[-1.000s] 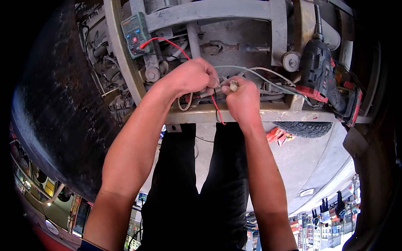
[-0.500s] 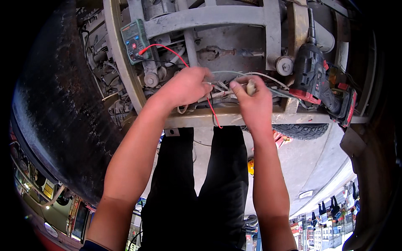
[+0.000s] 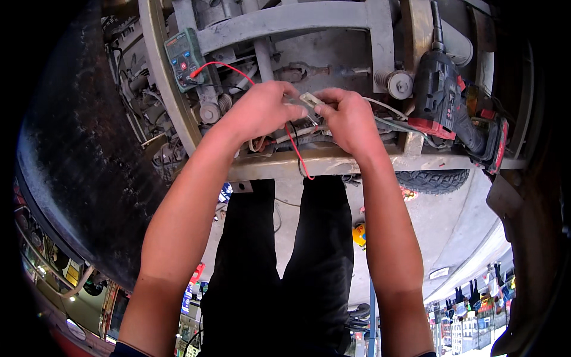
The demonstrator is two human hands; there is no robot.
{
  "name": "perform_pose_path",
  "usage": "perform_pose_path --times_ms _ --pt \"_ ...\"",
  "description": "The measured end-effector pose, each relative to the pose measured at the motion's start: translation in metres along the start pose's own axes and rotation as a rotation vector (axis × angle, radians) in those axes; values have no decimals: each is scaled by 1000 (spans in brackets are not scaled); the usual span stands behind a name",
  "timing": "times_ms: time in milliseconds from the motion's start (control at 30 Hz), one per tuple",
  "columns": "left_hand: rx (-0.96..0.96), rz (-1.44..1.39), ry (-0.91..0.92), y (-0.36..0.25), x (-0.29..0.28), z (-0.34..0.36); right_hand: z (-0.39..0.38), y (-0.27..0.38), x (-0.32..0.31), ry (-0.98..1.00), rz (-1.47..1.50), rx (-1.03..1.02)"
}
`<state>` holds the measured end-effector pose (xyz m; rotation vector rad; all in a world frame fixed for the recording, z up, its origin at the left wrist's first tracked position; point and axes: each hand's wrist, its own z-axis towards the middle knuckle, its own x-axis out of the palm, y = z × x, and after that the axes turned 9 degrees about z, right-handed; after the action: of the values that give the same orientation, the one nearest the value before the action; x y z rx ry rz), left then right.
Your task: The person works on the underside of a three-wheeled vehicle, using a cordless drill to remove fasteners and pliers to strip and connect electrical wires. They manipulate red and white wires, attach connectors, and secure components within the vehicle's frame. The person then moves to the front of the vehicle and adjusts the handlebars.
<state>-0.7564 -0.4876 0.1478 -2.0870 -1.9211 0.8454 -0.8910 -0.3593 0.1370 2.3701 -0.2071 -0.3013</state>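
Note:
My right hand [image 3: 350, 122] is closed, thumb and fingers pinching a pale wire connector [image 3: 308, 99] that points toward my left hand. My left hand [image 3: 263, 112] is closed too, its fingertips just left of the connector. A red test lead [image 3: 229, 65] runs from a green-grey multimeter [image 3: 184, 58] to my left hand, and its loop hangs out below the fingers beside a black lead. What exactly sits between the left fingertips is partly hidden. Pale wires [image 3: 386, 107] trail off to the right of my right hand.
The multimeter leans on the metal frame. A black and red cordless power tool [image 3: 437, 98] rests on the frame at right. A frame rail [image 3: 333, 159] crosses in front of my legs. A tyre [image 3: 434, 181] shows below it. A dark panel [image 3: 83, 154] stands at left.
My right hand has moved left and slightly up, bringing the pale connector toward my left hand. My left hand has shifted slightly up and left, with the leads hanging under it.

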Motion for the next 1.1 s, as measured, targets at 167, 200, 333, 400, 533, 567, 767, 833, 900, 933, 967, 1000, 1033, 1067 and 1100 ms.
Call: perform_pose_path --times_ms 167,200,333,400,533,567,767,833,900,933,967,1000,1033,1067,1100 --pt "-66 -270 58 -1 -1 1 0 -3 -5 55 45 35" --pt "-49 -268 65 -1 -2 2 0 -5 -5 68 53 -1" --pt "7 -157 50 0 -3 5 5 -10 -1 28 94 -10" --pt "-20 -198 40 0 -1 6 7 -10 -2 2 111 -2" --pt "-84 -273 -3 0 3 4 8 -6 0 -37 -99 -18" --pt "-79 -258 2 0 3 3 8 -5 2 -36 -124 0" --pt "-1 -177 0 2 0 -1 6 -4 11 23 -189 7" --pt "26 -149 43 4 -2 0 4 -5 11 39 -171 14" --pt "-4 -134 66 6 -2 0 1 -6 11 55 -156 28" --pt "-13 -127 75 7 -2 1 -1 -6 11 48 -161 22" --pt "-6 -141 81 7 -2 1 -3 -7 11 41 -165 17" --pt "0 -156 89 8 -2 1 -5 -8 12 34 -163 -5" --pt "6 -168 97 8 -1 1 -8 -10 13 19 -125 -7" --pt "1 -189 95 8 -1 1 -11 -11 14 4 -82 -27" --pt "-6 -208 95 8 0 0 -14 -13 15 -11 -33 -56"
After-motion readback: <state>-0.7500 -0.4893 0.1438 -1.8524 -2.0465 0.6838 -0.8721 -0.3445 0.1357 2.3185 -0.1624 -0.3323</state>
